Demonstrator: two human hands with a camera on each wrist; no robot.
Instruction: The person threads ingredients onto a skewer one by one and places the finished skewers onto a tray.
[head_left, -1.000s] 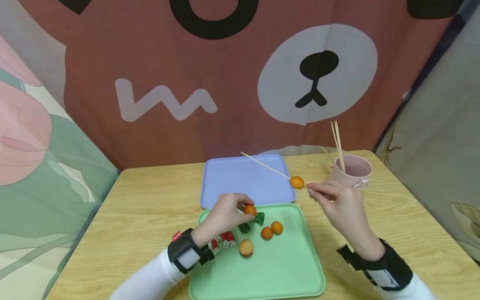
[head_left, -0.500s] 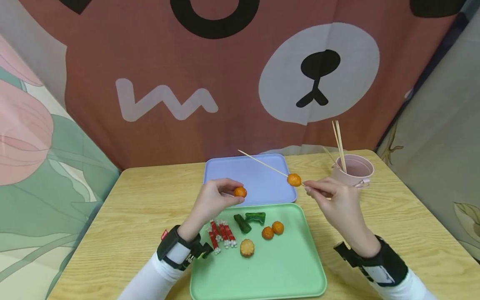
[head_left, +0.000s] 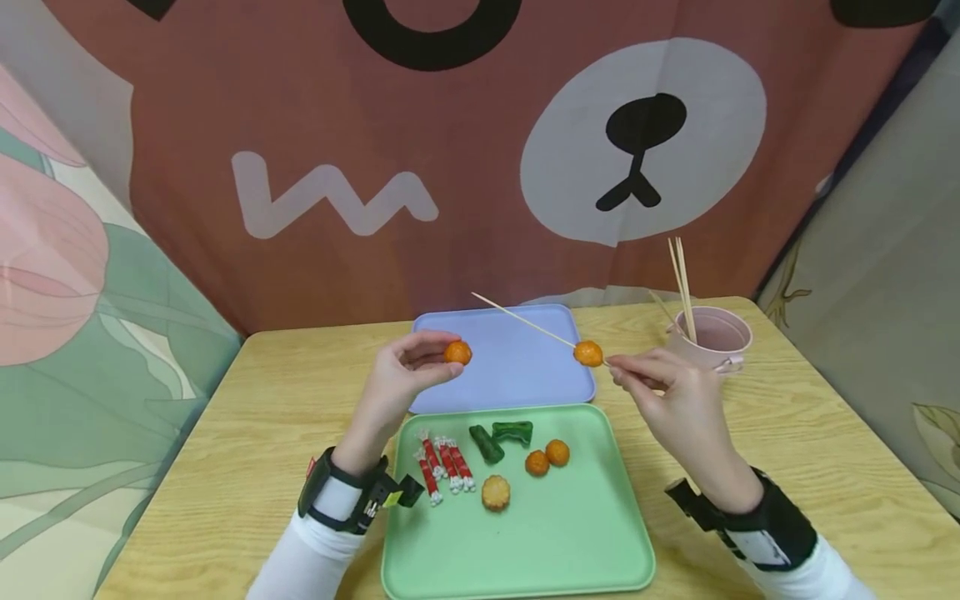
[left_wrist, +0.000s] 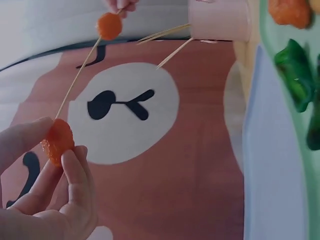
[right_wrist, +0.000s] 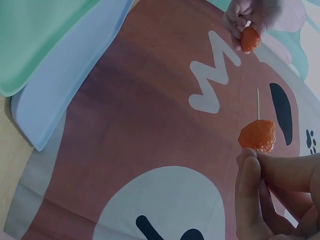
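My left hand [head_left: 401, 371] pinches an orange ball [head_left: 457, 352] between thumb and fingers, above the left part of the blue tray [head_left: 517, 387]. The ball has a glossy, bumpy surface in the left wrist view. In my right hand [head_left: 675, 400] is a thin wooden skewer [head_left: 517, 315], pinched near its end. A second orange ball [head_left: 588, 353] is threaded on it, close to my right fingertips [right_wrist: 248, 157]. The skewer's bare tip points up and left, in the head view apart from the ball in my left hand.
Nearest me lies a green tray [head_left: 555, 542] with red-and-white sticks [head_left: 452, 462], two green pieces [head_left: 512, 432], two orange balls [head_left: 546, 457] and a round tan piece [head_left: 496, 493]. A pink bucket [head_left: 720, 337] with several skewers [head_left: 682, 287] stands back right. A printed curtain [head_left: 360, 267] hangs behind the table.
My left hand has lifted its orange ball from over the green tray, moving up and left to above the blue tray. My right hand has shifted only slightly with the skewer.
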